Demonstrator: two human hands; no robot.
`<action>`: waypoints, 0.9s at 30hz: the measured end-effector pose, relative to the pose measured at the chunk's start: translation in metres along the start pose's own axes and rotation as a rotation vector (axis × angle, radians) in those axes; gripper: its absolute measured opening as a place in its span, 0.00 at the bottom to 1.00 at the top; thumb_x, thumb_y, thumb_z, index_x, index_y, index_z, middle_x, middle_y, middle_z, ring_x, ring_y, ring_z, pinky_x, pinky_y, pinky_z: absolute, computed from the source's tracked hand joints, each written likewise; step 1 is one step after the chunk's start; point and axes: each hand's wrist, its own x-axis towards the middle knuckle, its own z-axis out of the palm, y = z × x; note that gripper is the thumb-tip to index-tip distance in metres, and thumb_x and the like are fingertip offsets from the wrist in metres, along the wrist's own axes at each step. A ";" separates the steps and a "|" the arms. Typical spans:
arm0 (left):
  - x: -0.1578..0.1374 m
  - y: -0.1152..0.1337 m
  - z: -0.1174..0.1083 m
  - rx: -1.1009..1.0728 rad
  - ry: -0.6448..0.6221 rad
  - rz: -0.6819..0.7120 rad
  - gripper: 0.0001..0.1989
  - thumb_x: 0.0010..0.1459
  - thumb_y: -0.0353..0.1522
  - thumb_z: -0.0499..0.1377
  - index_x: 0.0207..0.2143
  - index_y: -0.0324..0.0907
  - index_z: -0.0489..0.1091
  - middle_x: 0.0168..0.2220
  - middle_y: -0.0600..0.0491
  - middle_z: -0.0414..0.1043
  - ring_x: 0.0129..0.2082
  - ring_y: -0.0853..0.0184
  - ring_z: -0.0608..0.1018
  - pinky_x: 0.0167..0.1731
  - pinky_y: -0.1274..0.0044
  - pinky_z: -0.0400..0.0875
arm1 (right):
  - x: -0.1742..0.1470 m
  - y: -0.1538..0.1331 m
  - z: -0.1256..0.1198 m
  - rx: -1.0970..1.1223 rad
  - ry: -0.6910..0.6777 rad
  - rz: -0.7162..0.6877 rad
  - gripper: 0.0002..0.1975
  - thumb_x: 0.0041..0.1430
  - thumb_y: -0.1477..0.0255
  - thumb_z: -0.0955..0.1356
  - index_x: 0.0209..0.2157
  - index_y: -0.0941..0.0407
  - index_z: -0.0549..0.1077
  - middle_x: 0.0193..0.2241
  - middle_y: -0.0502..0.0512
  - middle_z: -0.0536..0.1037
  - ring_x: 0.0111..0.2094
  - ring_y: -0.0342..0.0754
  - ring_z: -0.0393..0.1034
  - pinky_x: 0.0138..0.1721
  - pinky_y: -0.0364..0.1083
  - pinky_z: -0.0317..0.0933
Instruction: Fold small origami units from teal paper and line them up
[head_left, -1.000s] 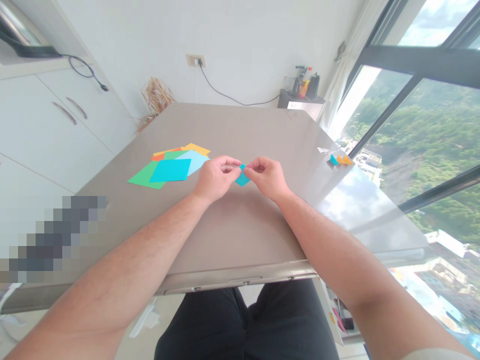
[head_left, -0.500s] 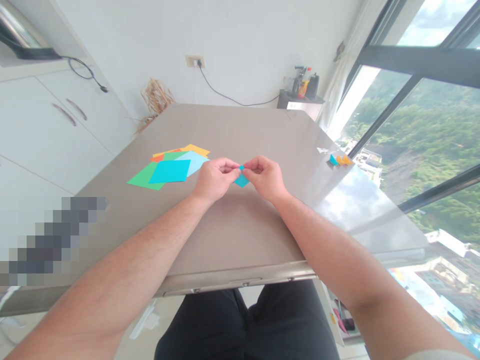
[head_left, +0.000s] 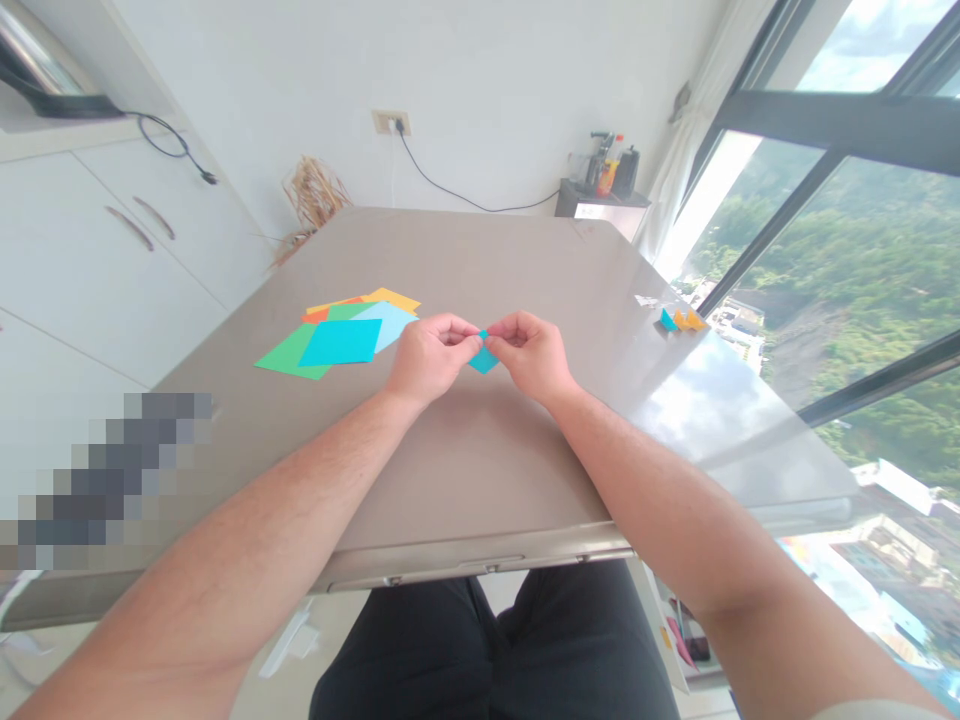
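Note:
A small piece of folded blue paper [head_left: 483, 361] is held between my two hands, one of its corners pointing down toward me. My left hand [head_left: 433, 355] pinches its left side with thumb and fingertips. On the opposite side, my right hand [head_left: 531, 352] pinches it the same way, the two thumbs almost meeting. My fingers cover the paper's upper part, so its folds there are hidden. Left of my hands lies a fanned pile of coloured paper sheets, with a blue sheet [head_left: 341, 342] on top of a green sheet [head_left: 289, 360] and a light blue one [head_left: 397, 325].
The grey table [head_left: 465, 470] spreads around my hands. Small folded orange paper pieces [head_left: 688, 320] and a folded blue one [head_left: 668, 320] stand at its right edge by the window. Behind the table, a small cabinet [head_left: 602, 200] carries bottles. A cable [head_left: 472, 206] runs along the wall.

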 end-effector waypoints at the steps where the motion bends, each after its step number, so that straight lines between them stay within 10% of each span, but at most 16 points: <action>1: 0.000 0.001 0.000 0.003 0.001 0.004 0.06 0.51 0.35 0.66 0.32 0.42 0.78 0.28 0.53 0.81 0.29 0.64 0.81 0.30 0.75 0.74 | 0.000 0.000 0.000 0.001 0.001 0.001 0.05 0.50 0.69 0.71 0.31 0.54 0.75 0.29 0.50 0.80 0.31 0.46 0.74 0.35 0.46 0.68; 20: 0.002 0.005 -0.015 0.274 -0.217 0.124 0.06 0.54 0.37 0.62 0.29 0.44 0.75 0.26 0.55 0.77 0.26 0.67 0.75 0.28 0.76 0.69 | -0.002 0.002 -0.007 -0.169 -0.165 -0.107 0.04 0.53 0.71 0.70 0.33 0.53 0.74 0.30 0.48 0.80 0.30 0.45 0.73 0.34 0.45 0.66; 27: 0.002 0.004 -0.018 0.193 -0.036 0.176 0.07 0.56 0.37 0.60 0.30 0.43 0.72 0.29 0.54 0.77 0.29 0.67 0.77 0.32 0.76 0.71 | -0.004 -0.002 -0.001 -0.010 -0.095 -0.049 0.12 0.49 0.67 0.73 0.37 0.53 0.75 0.36 0.52 0.81 0.35 0.47 0.75 0.36 0.46 0.69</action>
